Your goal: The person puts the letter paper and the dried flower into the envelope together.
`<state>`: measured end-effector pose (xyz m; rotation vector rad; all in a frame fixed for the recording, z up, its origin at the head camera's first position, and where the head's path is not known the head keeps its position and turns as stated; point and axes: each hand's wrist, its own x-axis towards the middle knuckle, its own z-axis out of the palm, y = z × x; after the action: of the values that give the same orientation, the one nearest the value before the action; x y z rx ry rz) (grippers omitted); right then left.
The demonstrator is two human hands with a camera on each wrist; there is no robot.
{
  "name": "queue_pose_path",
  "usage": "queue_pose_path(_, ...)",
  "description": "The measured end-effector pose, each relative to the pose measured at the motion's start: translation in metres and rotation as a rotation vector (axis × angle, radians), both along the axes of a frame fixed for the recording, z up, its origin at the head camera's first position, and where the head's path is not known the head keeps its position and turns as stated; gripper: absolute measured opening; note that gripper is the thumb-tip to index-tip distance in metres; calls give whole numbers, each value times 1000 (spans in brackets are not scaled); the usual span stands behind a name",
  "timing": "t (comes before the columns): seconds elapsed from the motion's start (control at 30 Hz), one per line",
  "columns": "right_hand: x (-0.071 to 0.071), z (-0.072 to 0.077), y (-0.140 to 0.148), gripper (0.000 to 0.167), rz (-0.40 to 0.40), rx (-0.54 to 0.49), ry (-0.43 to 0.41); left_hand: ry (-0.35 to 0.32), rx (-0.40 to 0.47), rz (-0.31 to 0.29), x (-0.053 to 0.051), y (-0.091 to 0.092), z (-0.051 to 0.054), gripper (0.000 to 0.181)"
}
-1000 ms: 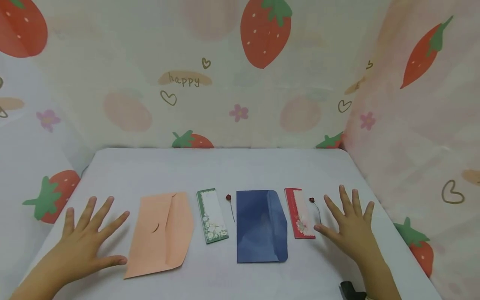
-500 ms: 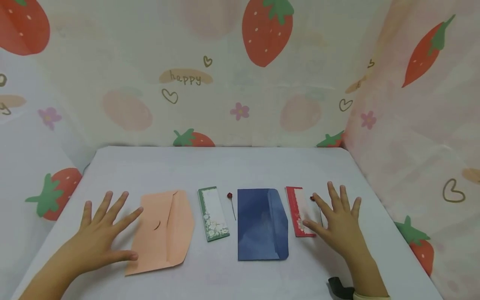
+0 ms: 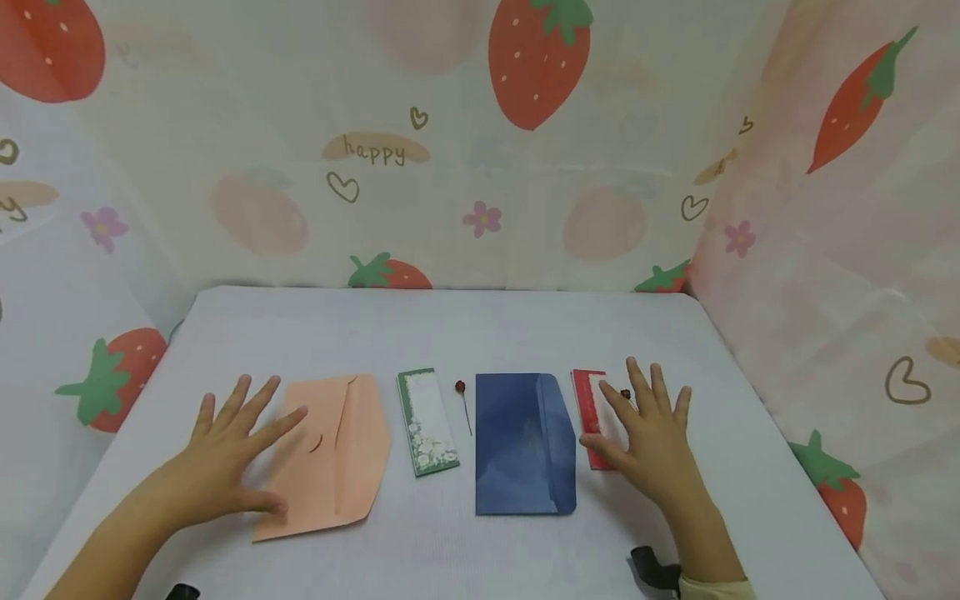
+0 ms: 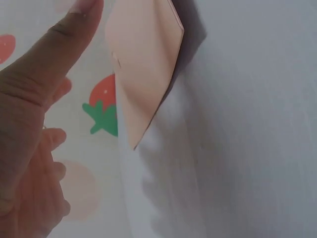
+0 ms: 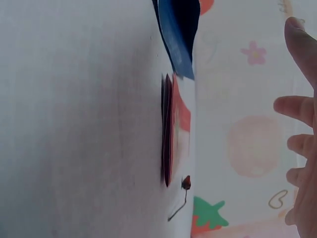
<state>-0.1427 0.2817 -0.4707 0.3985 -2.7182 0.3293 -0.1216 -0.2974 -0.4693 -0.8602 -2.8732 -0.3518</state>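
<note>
Behind everything we see a strawberry-print cloth (image 3: 480, 142), and before it a white table (image 3: 450, 333) with paper things in one loose row. The peach envelope (image 3: 333, 475) lies at the left and the blue envelope (image 3: 517, 446) right of the middle, both with the flap side to the right. We judge them light, thin and smooth, apt to slide or crease; we would pinch the straight left edge (the flap looks likelier to bend). The left hand (image 3: 225, 471) hovers over the left part of the peach envelope, fingers spread wide, holding nothing. The right hand (image 3: 656, 442) is spread just as wide, also holding nothing, above the red card (image 3: 587, 400).

That card lies just right of the blue envelope, partly hidden by the hand; the green card (image 3: 427, 425) lies between the envelopes. Both should be light but stiffer, best taken by the long edges; the red one looks layered in the right wrist view. The left rose (image 3: 461, 387) lies between the green card and the blue envelope, the right rose (image 3: 626, 394) just beyond the red card. We take these for dried and brittle, to be lifted gently by the stem.

We count two envelopes, two cards and two roses.
</note>
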Motion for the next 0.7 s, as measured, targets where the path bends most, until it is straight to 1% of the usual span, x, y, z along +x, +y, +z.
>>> queue_pose_path(0.1, -2, 1, -6, 83, 21, -4, 6, -40, 24, -9, -1, 4, 1, 98)
queue_pose_path(0.17, -4, 3, -11, 84, 36, -7, 9, -70, 29, -9, -1, 7, 3, 93)
queue_pose_path(0.27, -6, 6, -19, 85, 58, -2, 0, -90, 44, -14, -3, 9, 5, 94)
queue_pose_path(0.4, -9, 8, -30, 84, 84, 10, -18, -112, 57, -35, -6, 13, 6, 97)
queue_pose_path(0.47, -11, 8, -35, 84, 98, 15, -28, -140, 57, -45, -8, 15, 7, 99)
queue_pose_path(0.57, -14, 8, -45, 83, 129, 30, -35, -179, 56, -57, -12, 17, 8, 102)
queue_pose_path(0.7, -17, 7, -56, 84, 161, 59, -31, -199, 48, -59, -20, 19, 12, 105)
